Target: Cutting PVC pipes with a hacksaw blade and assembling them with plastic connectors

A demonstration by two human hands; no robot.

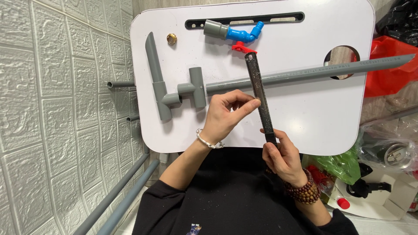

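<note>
My right hand [283, 156] grips the lower end of a long dark metal file [259, 91] that points up and away over the white lap table [305, 109]. My left hand [226, 115] pinches the file's middle from the left with thumb and fingers. A long grey plastic pipe [313, 72] lies across the table behind the file, joined on the left to a grey tee fitting [197, 87] and a further elbow with a slanted pipe piece [157, 80].
A blue tap with grey coupling and red handle [235, 34] lies near the table's far edge. A brass fitting [171, 39] sits by it. Textured white wall panel on the left, grey pipes [117, 204] on the floor, red and green bags at right.
</note>
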